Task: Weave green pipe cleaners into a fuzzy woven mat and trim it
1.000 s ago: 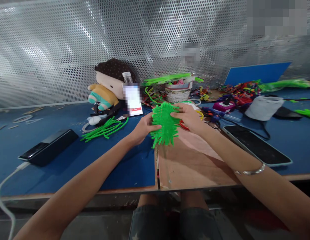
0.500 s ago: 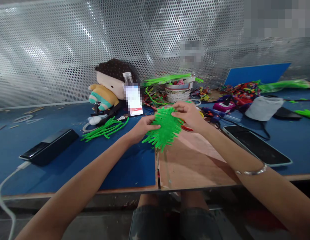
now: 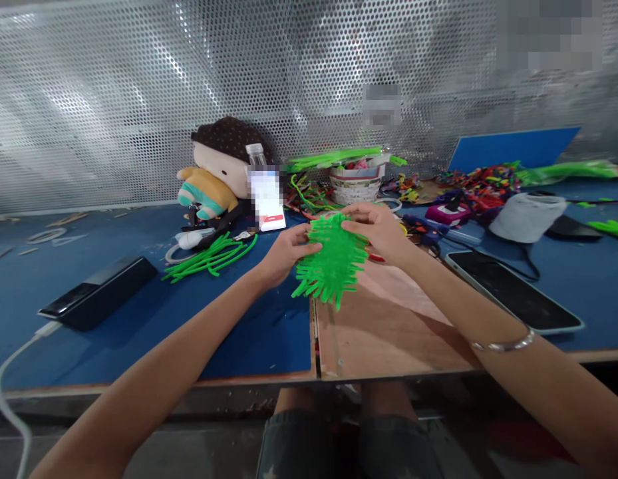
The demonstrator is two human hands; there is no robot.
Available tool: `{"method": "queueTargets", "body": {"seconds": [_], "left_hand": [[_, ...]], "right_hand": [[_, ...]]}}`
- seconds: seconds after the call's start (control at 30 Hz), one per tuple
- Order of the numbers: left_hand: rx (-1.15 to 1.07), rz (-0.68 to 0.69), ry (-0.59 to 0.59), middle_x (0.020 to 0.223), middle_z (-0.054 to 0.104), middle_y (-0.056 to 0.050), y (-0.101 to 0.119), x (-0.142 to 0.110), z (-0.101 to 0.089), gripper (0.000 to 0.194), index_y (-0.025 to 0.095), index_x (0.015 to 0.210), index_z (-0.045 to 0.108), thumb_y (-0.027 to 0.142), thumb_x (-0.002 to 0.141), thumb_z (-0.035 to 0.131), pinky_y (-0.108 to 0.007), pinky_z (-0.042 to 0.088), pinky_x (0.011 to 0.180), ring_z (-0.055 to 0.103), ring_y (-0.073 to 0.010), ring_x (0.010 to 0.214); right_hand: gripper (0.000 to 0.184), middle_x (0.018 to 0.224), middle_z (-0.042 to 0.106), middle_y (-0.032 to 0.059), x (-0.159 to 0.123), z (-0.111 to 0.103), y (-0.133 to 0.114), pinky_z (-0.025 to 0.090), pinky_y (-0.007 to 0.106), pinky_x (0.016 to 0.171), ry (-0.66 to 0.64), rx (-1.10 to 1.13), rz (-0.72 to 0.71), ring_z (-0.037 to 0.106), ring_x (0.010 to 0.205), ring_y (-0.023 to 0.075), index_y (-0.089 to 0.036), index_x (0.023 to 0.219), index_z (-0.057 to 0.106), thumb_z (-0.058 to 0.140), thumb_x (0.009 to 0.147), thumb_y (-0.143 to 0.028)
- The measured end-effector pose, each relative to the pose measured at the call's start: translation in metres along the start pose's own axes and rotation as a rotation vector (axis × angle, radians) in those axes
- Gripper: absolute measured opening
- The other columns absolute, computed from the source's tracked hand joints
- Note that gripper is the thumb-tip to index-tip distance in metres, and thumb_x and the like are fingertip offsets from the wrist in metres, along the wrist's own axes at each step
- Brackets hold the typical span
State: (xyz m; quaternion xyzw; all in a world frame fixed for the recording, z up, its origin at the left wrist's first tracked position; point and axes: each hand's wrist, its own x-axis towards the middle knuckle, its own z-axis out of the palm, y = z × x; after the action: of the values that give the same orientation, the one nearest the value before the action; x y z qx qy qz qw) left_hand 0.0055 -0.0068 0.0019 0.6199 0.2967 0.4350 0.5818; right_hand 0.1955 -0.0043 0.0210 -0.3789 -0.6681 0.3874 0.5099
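A flat, leaf-shaped piece of green pipe cleaners, with bristly ends sticking out along its edges, hangs above the seam between the blue and wooden table parts. My left hand pinches its upper left edge, thumb in front. At its upper right edge my right hand also grips it between thumb and fingers. Some fingertips of both hands are hidden behind the piece. Loose green pipe cleaners lie on the blue surface, left of my left hand.
A plush doll and a lit phone stand at the back. Behind my hands is a white basket. A dark phone lies right, near a grey cap; a black box-shaped device with a cable lies left.
The green piece has turned slightly in my hands, its lower tip swinging a little to the right. Both hands keep their hold, almost in place.
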Motion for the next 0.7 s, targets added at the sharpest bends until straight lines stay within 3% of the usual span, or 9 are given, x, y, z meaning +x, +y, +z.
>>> {"method": "queueTargets", "body": {"seconds": [0.23, 0.33, 0.43, 0.5, 0.63, 0.7], "left_hand": [[0.141, 0.042, 0.141, 0.082, 0.060, -0.002, -0.009, 0.002, -0.001, 0.037, 0.018, 0.097, 0.042, 0.019, 0.068, 0.065, -0.035, 0.049, 0.070, 0.060, -0.0164, 0.073], [0.286, 0.141, 0.221, 0.093, 0.056, -0.003, -0.010, 0.002, -0.002, 0.046, 0.020, 0.099, 0.042, 0.011, 0.062, 0.069, -0.040, 0.043, 0.086, 0.055, -0.0190, 0.091], [0.803, 0.267, 0.158, 0.110, 0.050, -0.006, -0.008, -0.003, 0.002, 0.034, 0.019, 0.095, 0.053, 0.013, 0.066, 0.068, -0.042, 0.032, 0.099, 0.043, -0.0228, 0.111], [1.127, 0.220, 0.082, 0.115, 0.047, -0.006, -0.008, -0.007, 0.006, 0.019, 0.020, 0.090, 0.060, 0.019, 0.072, 0.066, -0.045, 0.030, 0.100, 0.038, -0.0257, 0.114], [1.248, 0.094, 0.013, 0.109, 0.050, -0.005, -0.013, -0.010, 0.011, 0.006, 0.023, 0.079, 0.066, 0.025, 0.074, 0.064, -0.050, 0.032, 0.094, 0.039, -0.0291, 0.110], [1.257, 0.054, 0.007, 0.107, 0.051, -0.005, -0.015, -0.009, 0.012, 0.007, 0.022, 0.080, 0.067, 0.027, 0.076, 0.063, -0.049, 0.033, 0.092, 0.040, -0.0292, 0.108]], "right_hand": [[0.037, 0.080, 0.061, 0.0005, 0.003, -0.002, 0.005, 0.046, 0.030, 0.065, 0.026, -0.040, 0.127, 0.057, 0.073, 0.0159, -0.018, 0.087, 0.056, 0.069, 0.052, -0.021], [0.036, 0.085, 0.062, 0.0015, 0.004, -0.001, 0.009, 0.046, 0.030, 0.067, -0.008, -0.119, 0.175, 0.057, 0.077, 0.0162, -0.018, 0.084, 0.056, 0.068, 0.050, -0.015], [0.037, 0.091, 0.061, 0.0026, 0.003, -0.001, 0.012, 0.045, 0.028, 0.067, -0.079, -0.260, 0.195, 0.056, 0.080, 0.0163, -0.017, 0.086, 0.056, 0.066, 0.050, -0.011], [0.041, 0.097, 0.061, 0.0043, 0.002, -0.001, 0.014, 0.044, 0.028, 0.068, -0.148, -0.402, 0.191, 0.056, 0.083, 0.0167, -0.016, 0.092, 0.056, 0.065, 0.053, -0.011], [0.058, 0.106, 0.058, 0.0074, 0.000, -0.001, 0.014, 0.042, 0.028, 0.072, -0.306, -0.730, 0.157, 0.055, 0.087, 0.0177, -0.014, 0.113, 0.050, 0.065, 0.058, -0.011], [0.057, 0.104, 0.058, 0.0082, -0.001, 0.000, 0.012, 0.040, 0.030, 0.076, -0.339, -0.896, 0.119, 0.054, 0.091, 0.0203, -0.015, 0.113, 0.053, 0.067, 0.059, -0.011]]}}
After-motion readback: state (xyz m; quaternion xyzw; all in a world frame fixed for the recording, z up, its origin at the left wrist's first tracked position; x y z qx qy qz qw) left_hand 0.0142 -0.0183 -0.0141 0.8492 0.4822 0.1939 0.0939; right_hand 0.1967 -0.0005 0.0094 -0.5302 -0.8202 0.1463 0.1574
